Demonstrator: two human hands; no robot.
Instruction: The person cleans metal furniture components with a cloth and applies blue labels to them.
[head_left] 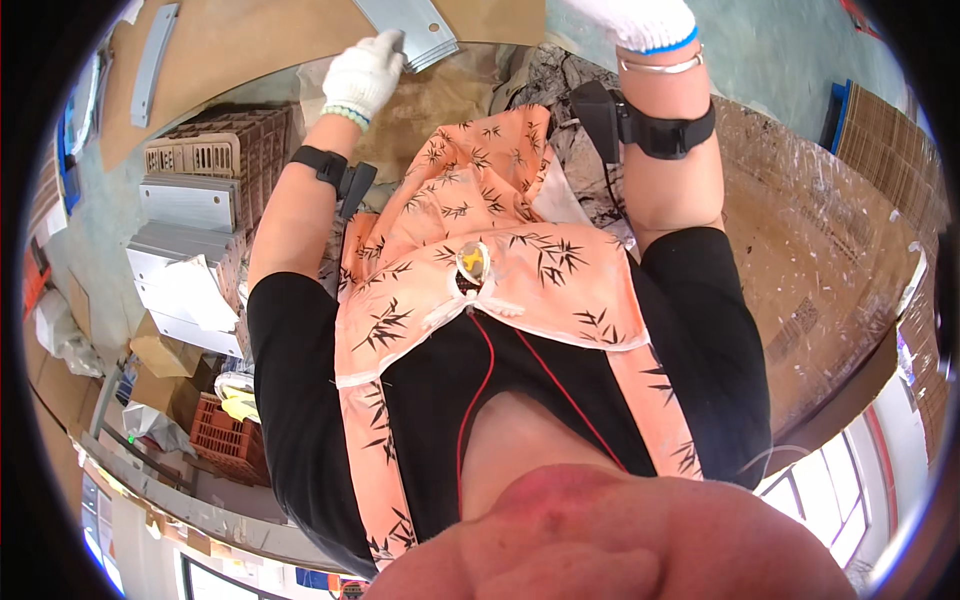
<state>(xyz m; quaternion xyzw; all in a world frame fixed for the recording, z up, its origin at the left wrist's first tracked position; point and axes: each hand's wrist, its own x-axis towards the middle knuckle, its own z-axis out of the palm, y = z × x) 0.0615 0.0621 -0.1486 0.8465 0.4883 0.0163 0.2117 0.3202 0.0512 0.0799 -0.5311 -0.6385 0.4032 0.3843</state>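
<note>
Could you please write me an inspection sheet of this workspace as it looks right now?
Surface: brown bench top, worn, paint-flecked at the right.
Job's things: grey metal plate with holes, at the bench's far edge.
Clutter: stacked grey plates; brown crate; red crate; cardboard boxes.
Grippers: left hand, white-gloved, grips the plate's edge; right hand, gloved, partly out of frame, grasp unclear.
Cables: red cord down the chest; black wrist straps.
Surroundings: window at lower right.

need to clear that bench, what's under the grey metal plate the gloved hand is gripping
A brown board surface lies under the grey metal plate held by the left hand. Whatever lies directly beneath the plate is covered.
</note>
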